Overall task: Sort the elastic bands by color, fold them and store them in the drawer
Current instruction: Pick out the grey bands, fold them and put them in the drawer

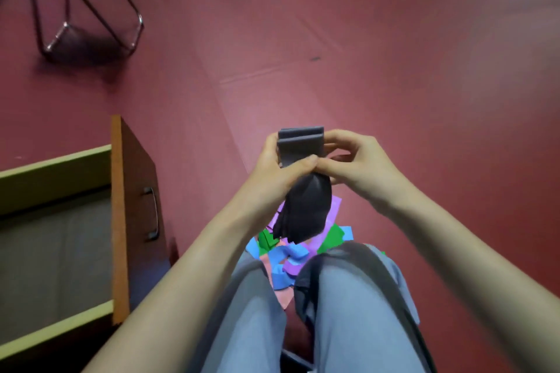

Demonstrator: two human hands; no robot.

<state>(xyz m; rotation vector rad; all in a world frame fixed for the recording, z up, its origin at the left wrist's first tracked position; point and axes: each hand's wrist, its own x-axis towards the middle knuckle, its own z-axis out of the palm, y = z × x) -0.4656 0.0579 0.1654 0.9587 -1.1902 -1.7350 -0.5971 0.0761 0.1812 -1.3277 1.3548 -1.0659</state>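
Head view, left to right: open drawer (57, 251) at far left, its wooden front (133, 221) with metal handle (153, 213) facing the person, interior seemingly bare though dim. Left hand (272, 169) closed around the near side of a dark grey elastic band (303, 179), thumb pressed across the folded stack; folded top edges stick up above the fingers, loose tail hangs down toward the floor. Right hand (357, 163) pinching the same band from the other side, fingertips meeting the left thumb. Below, between the knees, a mixed pile of bands (291, 254) in blue, green and purple lies on the red floor (394, 54), unsorted. Risks, as I judge them: the band is springy, so easing either pinch could let the folds pop open; the hanging tail looks uneven and may fold crooked; the carry to the drawer means reaching left across the body, likely one-handed, where the stack could unravel or drop into the pile and mix colours again.
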